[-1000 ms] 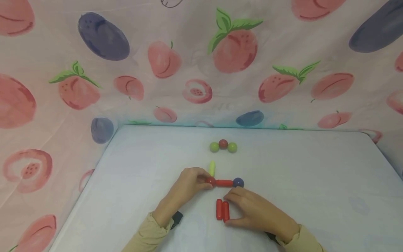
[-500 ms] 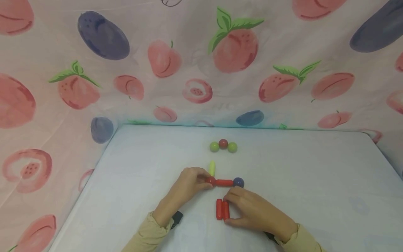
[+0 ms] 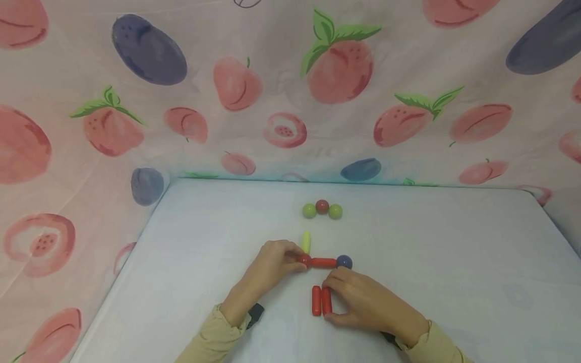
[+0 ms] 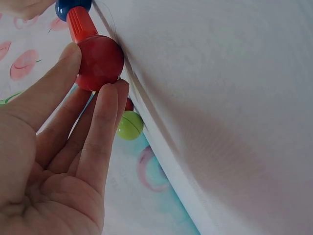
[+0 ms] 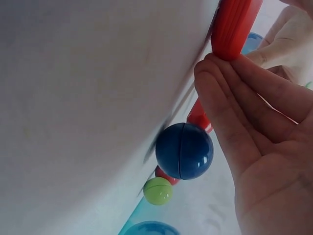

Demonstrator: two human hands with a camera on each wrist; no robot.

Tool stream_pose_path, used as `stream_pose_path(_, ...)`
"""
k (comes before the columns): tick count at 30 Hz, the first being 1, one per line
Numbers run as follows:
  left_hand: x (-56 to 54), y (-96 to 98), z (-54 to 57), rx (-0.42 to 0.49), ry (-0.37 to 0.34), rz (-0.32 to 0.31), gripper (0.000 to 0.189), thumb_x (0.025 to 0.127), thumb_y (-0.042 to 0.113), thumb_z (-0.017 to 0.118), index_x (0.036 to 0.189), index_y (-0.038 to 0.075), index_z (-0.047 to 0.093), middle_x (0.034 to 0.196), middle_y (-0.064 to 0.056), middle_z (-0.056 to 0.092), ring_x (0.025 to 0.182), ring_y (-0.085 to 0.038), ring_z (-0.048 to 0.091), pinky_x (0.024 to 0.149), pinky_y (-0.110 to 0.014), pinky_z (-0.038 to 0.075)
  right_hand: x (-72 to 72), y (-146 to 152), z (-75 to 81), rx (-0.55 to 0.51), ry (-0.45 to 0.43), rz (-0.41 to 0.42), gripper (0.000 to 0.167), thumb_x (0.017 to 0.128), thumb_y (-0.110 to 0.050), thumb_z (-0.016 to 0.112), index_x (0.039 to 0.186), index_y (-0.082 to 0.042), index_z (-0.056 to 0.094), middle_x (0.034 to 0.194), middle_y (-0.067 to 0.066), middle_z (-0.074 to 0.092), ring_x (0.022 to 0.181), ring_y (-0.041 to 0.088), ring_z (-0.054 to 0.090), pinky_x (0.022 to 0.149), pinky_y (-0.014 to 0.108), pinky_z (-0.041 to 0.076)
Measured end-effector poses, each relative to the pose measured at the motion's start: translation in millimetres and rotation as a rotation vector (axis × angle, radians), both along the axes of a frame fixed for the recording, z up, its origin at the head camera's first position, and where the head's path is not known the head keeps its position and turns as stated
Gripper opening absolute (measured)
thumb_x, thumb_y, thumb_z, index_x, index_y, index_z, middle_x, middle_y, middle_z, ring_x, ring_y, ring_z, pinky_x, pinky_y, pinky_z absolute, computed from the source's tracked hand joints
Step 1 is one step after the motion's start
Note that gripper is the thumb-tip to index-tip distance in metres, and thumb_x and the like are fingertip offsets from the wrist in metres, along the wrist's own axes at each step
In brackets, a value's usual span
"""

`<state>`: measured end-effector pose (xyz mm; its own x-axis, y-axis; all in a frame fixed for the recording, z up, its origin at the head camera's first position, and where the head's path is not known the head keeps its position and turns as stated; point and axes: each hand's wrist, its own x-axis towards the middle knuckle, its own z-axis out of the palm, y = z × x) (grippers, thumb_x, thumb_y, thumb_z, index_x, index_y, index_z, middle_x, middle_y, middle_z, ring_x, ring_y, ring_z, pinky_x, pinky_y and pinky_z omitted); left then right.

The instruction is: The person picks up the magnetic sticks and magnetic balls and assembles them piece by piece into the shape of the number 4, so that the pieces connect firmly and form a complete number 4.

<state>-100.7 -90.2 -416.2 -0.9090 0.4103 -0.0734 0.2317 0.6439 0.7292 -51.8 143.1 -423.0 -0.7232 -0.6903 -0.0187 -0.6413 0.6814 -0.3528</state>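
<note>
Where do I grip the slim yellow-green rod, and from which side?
Pinch the yellow-green rod across its far half, probably from above: that end is free, while the left hand holds the glossy red ball by the other.

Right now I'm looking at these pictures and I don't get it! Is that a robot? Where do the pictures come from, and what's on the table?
No robot here: each grip is a person's bare hand. The wide picture comes from a camera on the person's head, looking forward and down. The two close-up ones come from cameras on the wrists, one each.

At the back of the white table, a far red ball sits between two green balls. Nearer, a joining stick, also red, runs from a near red ball to a blue ball. The left grip holds that near red ball. A yellow-green stick points away from it.

Closest, two red sticks lie side by side. The right grip pinches the right-hand one.
</note>
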Motion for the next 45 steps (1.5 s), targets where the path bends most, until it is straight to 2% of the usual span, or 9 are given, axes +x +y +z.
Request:
stream_pose_path(10, 0.4, 0.3, 0.2, -0.004, -0.007, 0.004, 0.026, 0.081, 0.018, 0.081, 0.105, 0.012, 0.075, 0.096, 0.003, 0.075, 0.088, -0.007, 0.070, 0.083, -0.026, 0.057, -6.3, 5.3, 7.3, -0.025, 0.064, -0.027, 0.045, 0.079, -0.039, 0.080, 0.112, -0.012, 0.067, 0.107, -0.005, 0.062, 0.093, 0.007, 0.059, 0.088, 0.029, 0.057)
stream_pose_path(17, 0.2, 0.6, -0.2, -0.006, 0.003, 0.002, 0.026, 0.081, 0.018, 0.082, 0.105, 0.012, 0.076, 0.095, 0.003, 0.075, 0.086, -0.006, 0.069, 0.083, -0.025, 0.057, -13.7, 11.8, 15.9, -0.056, 0.075, -0.078, 0.045, 0.079, -0.037, 0.081, 0.114, -0.013, 0.067, 0.103, -0.007, 0.063, 0.090, 0.004, 0.055, 0.086, 0.027, 0.057)
stream_pose_path(28, -0.7, 0.1, -0.6, -0.016, -0.008, 0.003, 0.027, 0.080, 0.017, 0.082, 0.106, 0.012, 0.075, 0.094, 0.004, 0.075, 0.087, -0.006, 0.069, 0.084, -0.025, 0.057, -24.9, 20.6, 19.8, -0.088, 0.117, -0.101, 0.044, 0.078, -0.036, 0.083, 0.113, -0.015, 0.067, 0.105, -0.007, 0.063, 0.090, 0.008, 0.057, 0.085, 0.029, 0.058)
stream_pose_path(32, -0.4, 0.3, -0.6, -0.023, -0.002, 0.005, 0.027, 0.080, 0.017, 0.082, 0.106, 0.013, 0.076, 0.095, 0.004, 0.075, 0.086, -0.006, 0.068, 0.083, -0.024, 0.057, -28.9, 24.1, 20.5, -0.113, 0.155, -0.092, 0.045, 0.076, -0.034, 0.084, 0.112, -0.014, 0.066, 0.105, -0.007, 0.063, 0.092, 0.009, 0.058, 0.086, 0.029, 0.058)
stream_pose_path(37, 0.0, 0.7, -0.6, -0.031, 0.013, 0.006, 0.027, 0.080, 0.018, 0.082, 0.106, 0.013, 0.076, 0.096, 0.003, 0.075, 0.087, -0.006, 0.069, 0.084, -0.025, 0.057, -32.8, 25.7, 22.4, -0.090, 0.209, -0.092, 0.048, 0.074, -0.033, 0.086, 0.113, -0.012, 0.066, 0.107, -0.003, 0.064, 0.097, 0.011, 0.061, 0.088, 0.031, 0.058)
stream_pose_path(45, 0.6, 0.6, -0.5, -0.036, 0.022, 0.007, 0.028, 0.080, 0.018, 0.082, 0.106, 0.013, 0.076, 0.095, 0.004, 0.074, 0.085, -0.005, 0.067, 0.082, -0.023, 0.056, -39.3, 27.1, 24.9, -0.101, 0.243, -0.112, 0.052, 0.074, -0.035, 0.087, 0.114, -0.011, 0.066, 0.110, 0.000, 0.065, 0.103, 0.015, 0.063, 0.090, 0.035, 0.057)
